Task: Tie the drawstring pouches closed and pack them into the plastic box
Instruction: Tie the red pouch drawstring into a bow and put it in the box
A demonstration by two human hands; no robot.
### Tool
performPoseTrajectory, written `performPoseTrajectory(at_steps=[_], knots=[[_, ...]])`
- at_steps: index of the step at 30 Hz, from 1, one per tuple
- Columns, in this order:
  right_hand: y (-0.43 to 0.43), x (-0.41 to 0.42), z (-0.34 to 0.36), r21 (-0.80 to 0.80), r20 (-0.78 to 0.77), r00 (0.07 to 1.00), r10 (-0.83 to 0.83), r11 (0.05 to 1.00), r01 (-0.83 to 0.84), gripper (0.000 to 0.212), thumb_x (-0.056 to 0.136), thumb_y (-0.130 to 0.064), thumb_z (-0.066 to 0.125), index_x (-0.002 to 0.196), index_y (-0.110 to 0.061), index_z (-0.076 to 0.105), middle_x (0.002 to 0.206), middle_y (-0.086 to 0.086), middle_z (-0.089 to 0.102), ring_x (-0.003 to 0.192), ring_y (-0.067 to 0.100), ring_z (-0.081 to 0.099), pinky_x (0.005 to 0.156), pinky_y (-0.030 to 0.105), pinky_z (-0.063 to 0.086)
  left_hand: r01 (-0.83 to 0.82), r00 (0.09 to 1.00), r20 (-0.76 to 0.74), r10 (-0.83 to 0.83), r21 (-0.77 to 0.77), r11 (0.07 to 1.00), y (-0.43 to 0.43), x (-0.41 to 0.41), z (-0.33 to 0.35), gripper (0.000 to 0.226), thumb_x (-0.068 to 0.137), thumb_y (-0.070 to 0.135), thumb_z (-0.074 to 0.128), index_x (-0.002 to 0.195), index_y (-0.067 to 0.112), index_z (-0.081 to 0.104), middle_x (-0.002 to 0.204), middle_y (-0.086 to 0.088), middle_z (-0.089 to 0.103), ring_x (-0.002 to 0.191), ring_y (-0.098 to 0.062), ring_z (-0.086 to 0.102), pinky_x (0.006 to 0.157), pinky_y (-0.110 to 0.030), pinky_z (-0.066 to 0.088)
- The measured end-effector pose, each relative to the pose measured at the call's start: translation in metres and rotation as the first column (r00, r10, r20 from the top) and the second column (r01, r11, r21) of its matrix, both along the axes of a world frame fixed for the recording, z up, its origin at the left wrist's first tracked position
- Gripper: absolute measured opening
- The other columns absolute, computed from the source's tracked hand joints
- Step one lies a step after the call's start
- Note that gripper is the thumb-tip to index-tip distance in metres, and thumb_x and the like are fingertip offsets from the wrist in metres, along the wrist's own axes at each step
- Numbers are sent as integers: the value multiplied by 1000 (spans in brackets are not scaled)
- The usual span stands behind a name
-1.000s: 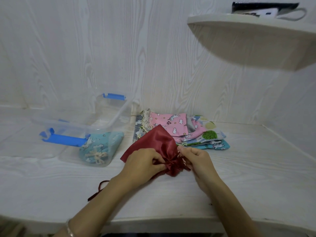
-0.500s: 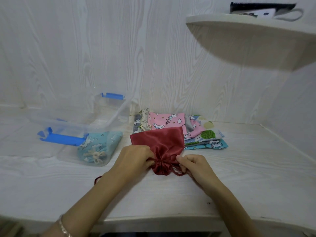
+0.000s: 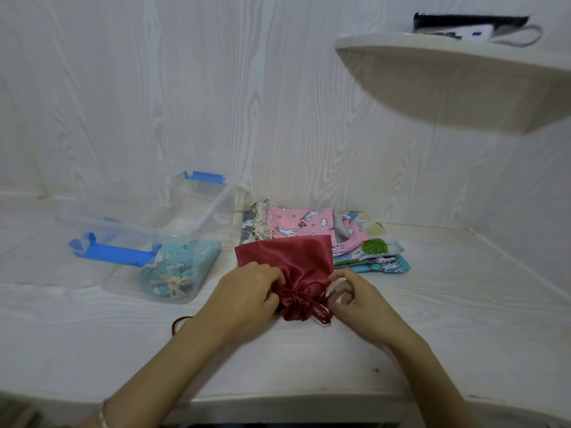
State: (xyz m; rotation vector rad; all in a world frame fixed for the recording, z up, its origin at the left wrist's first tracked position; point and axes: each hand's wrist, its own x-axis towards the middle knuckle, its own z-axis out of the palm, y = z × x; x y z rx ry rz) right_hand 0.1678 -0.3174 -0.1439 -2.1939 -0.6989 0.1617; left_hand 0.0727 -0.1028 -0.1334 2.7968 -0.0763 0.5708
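Observation:
A dark red satin pouch [image 3: 290,261] lies flat on the white table, its gathered neck toward me. My left hand [image 3: 247,291] grips the gathered neck from the left. My right hand [image 3: 355,299] pinches the red drawstring [image 3: 321,313] at the neck's right side. Another length of red cord [image 3: 180,322] trails out past my left wrist. A clear plastic box [image 3: 197,211] with blue latches stands at the left, holding a tied teal pouch [image 3: 177,267]. A pile of patterned pouches [image 3: 324,230] lies behind the red one.
A white shelf [image 3: 448,72] juts from the wall at the upper right with a dark item on it. The table's front edge [image 3: 278,400] runs close below my forearms. Walls close in behind and at the right.
The red pouch went from lifted and tilted to lying flat with its neck toward me. Both hands have moved down to the neck and drawn it tighter.

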Motion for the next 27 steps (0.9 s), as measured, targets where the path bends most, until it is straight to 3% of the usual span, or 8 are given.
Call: performPoseTrajectory(at_steps=[4, 7, 9, 13, 17, 20, 24, 27], knots=[[-3, 0, -2, 1, -1, 999, -34, 999, 34, 18, 85, -15, 65, 93, -30, 59, 73, -7, 64, 64, 2, 52, 63, 23, 45, -68, 990, 129, 47, 160, 985, 6, 4, -4, 39, 79, 29, 29, 85, 26, 67, 79, 9, 62, 78, -17, 57, 68, -33, 46], [0, -4, -2, 47, 25, 998, -64, 997, 63, 4, 84, -24, 68, 85, -26, 64, 76, -9, 62, 61, -3, 49, 61, 18, 43, -154, 965, 243, 99, 220, 963, 5, 1, -1, 18, 77, 26, 58, 72, 27, 75, 72, 6, 56, 71, -19, 57, 59, -35, 48], [5, -7, 0, 35, 75, 996, -47, 998, 44, 5, 83, -25, 70, 81, -25, 66, 73, -10, 61, 59, -6, 49, 56, 12, 37, -187, 970, 193, 148, 200, 962, 0, -2, 2, 11, 82, 24, 66, 80, 27, 76, 74, 5, 60, 71, -20, 59, 59, -34, 47], [11, -6, 1, -50, 160, 987, -11, 999, 19, 19, 86, -23, 69, 68, -26, 64, 62, -13, 55, 59, -7, 49, 54, 13, 34, -275, 956, 94, 276, -27, 961, -10, -9, 0, 25, 95, 30, 43, 100, 27, 68, 92, 6, 70, 84, -16, 64, 68, -32, 50], [10, -1, 6, 93, 109, 992, -55, 995, 45, 12, 87, -28, 66, 76, -26, 66, 70, -10, 63, 60, -1, 53, 57, 13, 43, -231, 952, 144, 272, -251, 940, -17, -12, 0, 23, 90, 22, 50, 101, 27, 69, 90, 10, 70, 83, -11, 60, 72, -31, 49], [18, 0, 16, 208, 59, 998, 8, 978, -20, 10, 87, -14, 68, 80, -22, 65, 74, -2, 68, 63, 11, 62, 67, 28, 54, -114, 969, 162, 187, -379, 918, -20, -7, 1, 20, 89, 20, 57, 102, 27, 71, 93, 15, 70, 87, -9, 59, 79, -29, 49], [41, 0, 35, 295, 87, 994, 67, 951, -89, 14, 81, -6, 73, 84, -19, 69, 79, 3, 68, 69, 9, 58, 67, 19, 50, -13, 985, 139, 99, -517, 856, -19, 10, 2, 20, 79, 33, 74, 99, 33, 73, 83, 20, 66, 73, 0, 58, 69, -16, 44], [58, 0, 42, 333, 51, 991, 123, 933, -133, 16, 79, -5, 74, 87, -17, 69, 82, 9, 66, 71, 10, 60, 69, 19, 51, 13, 996, 84, 42, -563, 827, -23, 19, 3, 14, 74, 37, 78, 79, 26, 70, 58, 13, 56, 53, 0, 45, 52, -16, 36]])
